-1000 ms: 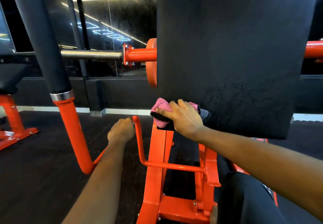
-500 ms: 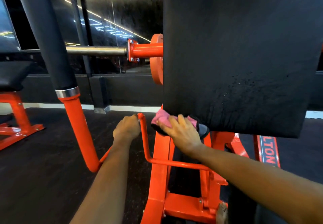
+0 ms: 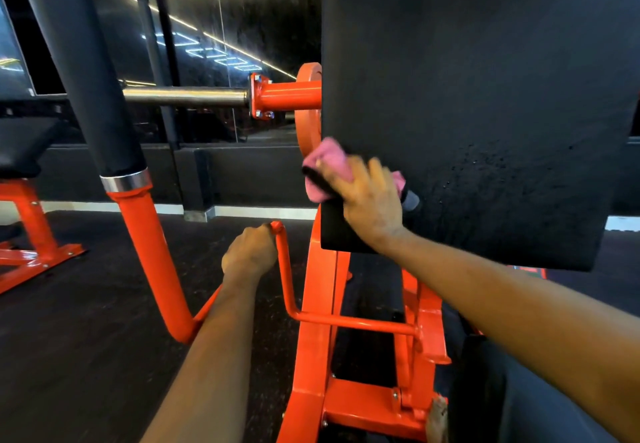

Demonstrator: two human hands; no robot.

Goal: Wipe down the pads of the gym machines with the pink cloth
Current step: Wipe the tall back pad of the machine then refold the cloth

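A large black pad (image 3: 485,96) of an orange gym machine fills the upper right. My right hand (image 3: 370,200) holds the pink cloth (image 3: 327,165) flat against the pad's lower left edge; the cloth has a black strip and is blurred by motion. Fine droplets speckle the pad to the right of the cloth. My left hand (image 3: 249,252) grips the top of a thin orange lever (image 3: 287,269) below and left of the pad.
The orange frame (image 3: 318,338) stands under the pad. A thick black padded arm (image 3: 86,79) with an orange lower tube slants at left. A steel weight bar (image 3: 183,96) juts left from an orange hub. Another orange bench (image 3: 27,235) sits at far left on dark flooring.
My right hand and the pink cloth have moved up from the pad's bottom edge onto its lower left side. My left hand stays on the lever.
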